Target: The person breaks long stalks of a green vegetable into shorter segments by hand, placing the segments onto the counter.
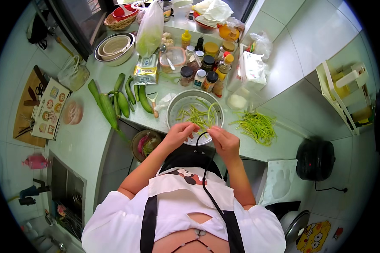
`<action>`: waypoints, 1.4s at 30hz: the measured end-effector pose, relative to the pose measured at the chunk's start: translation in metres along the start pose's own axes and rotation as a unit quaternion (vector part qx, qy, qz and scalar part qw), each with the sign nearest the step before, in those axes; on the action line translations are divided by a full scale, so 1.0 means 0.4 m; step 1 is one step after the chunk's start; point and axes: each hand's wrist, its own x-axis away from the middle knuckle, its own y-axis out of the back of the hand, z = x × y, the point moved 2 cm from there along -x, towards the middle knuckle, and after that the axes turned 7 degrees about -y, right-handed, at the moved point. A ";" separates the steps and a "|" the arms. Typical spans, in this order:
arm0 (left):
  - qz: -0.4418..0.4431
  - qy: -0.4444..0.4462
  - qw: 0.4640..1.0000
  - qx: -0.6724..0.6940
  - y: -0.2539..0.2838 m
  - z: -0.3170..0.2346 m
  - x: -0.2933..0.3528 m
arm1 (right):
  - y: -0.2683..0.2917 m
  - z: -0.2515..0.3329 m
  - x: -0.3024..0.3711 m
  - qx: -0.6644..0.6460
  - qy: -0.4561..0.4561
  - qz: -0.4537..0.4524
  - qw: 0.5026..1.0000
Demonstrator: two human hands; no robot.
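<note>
A round metal basin sits at the counter's front edge, with short cut green stems lying in it. Over its near rim, my right hand is closed in a pinch on a long thin green stem, which curves up from the fingertips. Close beside it, my left hand has its fingers curled together above the basin; whatever they hold, if anything, is too small to make out. Right of the basin lies a loose pile of long green stems.
Cucumbers and a long green gourd lie to the left, near a peeler. Several jars and bottles stand behind the basin. Below the counter edge is a scrap bin. A black cord hangs before my chest.
</note>
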 end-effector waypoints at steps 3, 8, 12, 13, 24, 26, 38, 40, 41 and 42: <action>-0.009 0.005 0.997 0.070 -0.005 -0.021 -0.012 | -0.012 0.020 0.010 -0.008 0.023 0.048 0.999; -0.019 0.028 0.996 0.083 0.023 -0.069 -0.010 | -0.061 0.055 -0.001 -0.017 0.057 0.079 0.995; -0.029 0.012 0.989 0.142 0.024 -0.058 -0.009 | -0.057 0.059 -0.006 0.002 0.020 0.117 0.993; -0.034 0.008 0.988 0.147 0.026 -0.054 -0.012 | -0.051 0.063 -0.011 0.007 0.013 0.130 0.991; -0.040 -0.092 0.985 -0.139 0.018 -0.098 -0.013 | -0.001 0.036 -0.119 0.124 -0.028 0.007 0.992; -0.053 -0.142 0.978 -0.145 0.022 -0.110 -0.009 | -0.004 0.011 -0.110 0.095 -0.095 0.047 0.990; -0.113 -0.227 0.924 -0.285 0.013 -0.120 -0.010 | 0.040 -0.051 -0.030 -0.149 -0.237 0.053 0.959; -0.110 -0.195 0.934 -0.280 -0.003 -0.149 -0.005 | 0.046 -0.046 -0.025 -0.141 -0.246 0.058 0.957; -0.122 -0.196 0.934 -0.272 -0.003 -0.144 -0.008 | 0.050 -0.046 -0.024 -0.141 -0.251 0.053 0.956; -0.133 -0.197 0.934 -0.265 0.001 -0.137 -0.011 | 0.054 -0.044 -0.024 -0.142 -0.255 0.047 0.955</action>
